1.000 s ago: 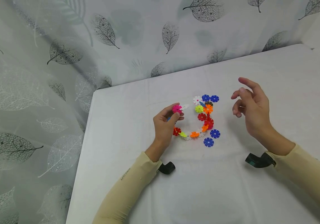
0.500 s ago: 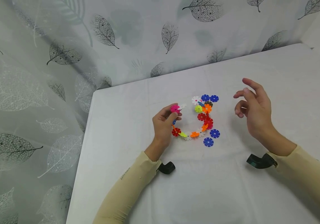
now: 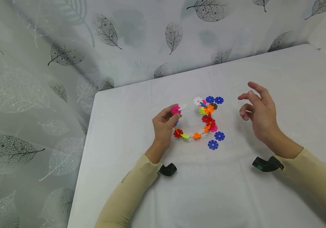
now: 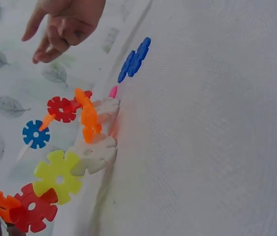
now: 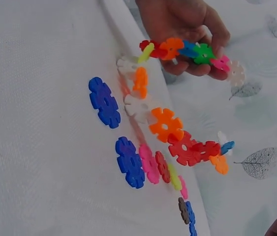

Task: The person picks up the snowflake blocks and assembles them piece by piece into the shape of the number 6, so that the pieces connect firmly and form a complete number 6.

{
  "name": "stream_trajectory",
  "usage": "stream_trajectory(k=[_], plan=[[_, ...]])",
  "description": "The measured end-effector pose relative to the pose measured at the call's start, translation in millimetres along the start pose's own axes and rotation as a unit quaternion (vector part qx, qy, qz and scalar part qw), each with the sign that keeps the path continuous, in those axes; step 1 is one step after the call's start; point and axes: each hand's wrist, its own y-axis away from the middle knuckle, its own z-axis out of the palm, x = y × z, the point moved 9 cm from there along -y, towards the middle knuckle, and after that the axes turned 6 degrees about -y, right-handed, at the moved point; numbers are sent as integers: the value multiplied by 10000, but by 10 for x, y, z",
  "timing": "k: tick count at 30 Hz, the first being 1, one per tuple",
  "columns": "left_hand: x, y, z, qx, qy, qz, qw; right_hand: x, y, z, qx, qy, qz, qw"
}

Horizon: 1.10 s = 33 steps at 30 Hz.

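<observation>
My left hand [image 3: 163, 126] pinches one end of a chain of interlocking plastic snowflake discs near a pink disc [image 3: 175, 110], with a white disc [image 3: 182, 106] sticking out beyond it. In the right wrist view, green [image 5: 204, 53] and blue discs run along the fingers. The chain sags in a curve through a yellow disc [image 4: 58, 177] and an orange disc [image 3: 197, 135], then rises to a far end with a blue disc [image 4: 36, 134] and a white one. My right hand [image 3: 262, 115] hovers right of the chain, fingers loosely bent, holding nothing.
Two loose blue discs [image 3: 213, 145] lie right of the chain on the white table [image 3: 208, 190]. Behind it are more blue discs [image 3: 219, 100], a brown disc [image 3: 214, 106] and a yellow-green one [image 3: 202, 110]. A leaf-print curtain [image 3: 140, 41] hangs behind.
My left hand has shifted slightly left, drawing the chain with it; its far end has moved left, uncovering more of a loose pink disc. My right hand has drifted a little right.
</observation>
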Motion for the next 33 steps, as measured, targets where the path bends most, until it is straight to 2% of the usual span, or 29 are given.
stream_trajectory(k=[6,16,22,28,33], plan=[[78,-22,-12,-40,150,130,9998,122,6,-49,51,131,491,9987],[157,-34,9,-250,366,277,9986,223,30,-96,-13,540,923,9943],[186,-41,-7,-224,443,312,9983,262,40,-112,-119,786,1108,9907],[187,-37,-12,-210,507,336,9979,349,52,-111,-369,1602,1428,9760],[192,-29,0,-277,493,359,9978,406,56,-59,-700,2183,1474,9621]])
